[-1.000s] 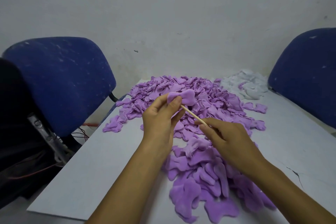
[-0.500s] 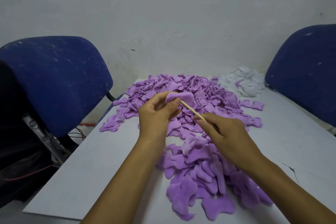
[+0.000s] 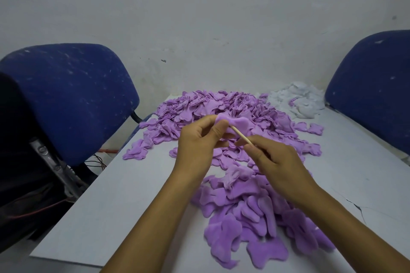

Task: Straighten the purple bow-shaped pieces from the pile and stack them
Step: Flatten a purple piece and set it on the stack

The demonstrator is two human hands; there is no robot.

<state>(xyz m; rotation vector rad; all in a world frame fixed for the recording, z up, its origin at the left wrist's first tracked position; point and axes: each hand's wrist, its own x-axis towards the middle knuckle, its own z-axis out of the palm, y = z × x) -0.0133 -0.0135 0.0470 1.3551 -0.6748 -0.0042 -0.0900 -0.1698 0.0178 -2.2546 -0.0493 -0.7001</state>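
My left hand (image 3: pixel 199 142) pinches one purple bow-shaped piece (image 3: pixel 238 123) above the table, thumb and fingers on its left lobe. My right hand (image 3: pixel 277 162) grips a thin wooden stick (image 3: pixel 240 135) whose far tip goes into the piece near my left thumb. A big pile of crumpled purple pieces (image 3: pixel 210 106) lies behind the hands at the table's far end. A nearer heap of flatter purple pieces (image 3: pixel 244 217) spreads beneath my right forearm toward the front edge.
The grey table (image 3: pixel 124 195) has bare surface on its left side. White fabric scraps (image 3: pixel 299 99) lie at the far right. Blue chairs stand at the left (image 3: pixel 66 95) and right (image 3: pixel 377 86). A crack (image 3: pixel 357 206) marks the tabletop at right. A white wall is behind.
The hands stay together on the same piece and stick. The stick's tip has shifted slightly within the piece, and the piece looks a little fuller and flatter.
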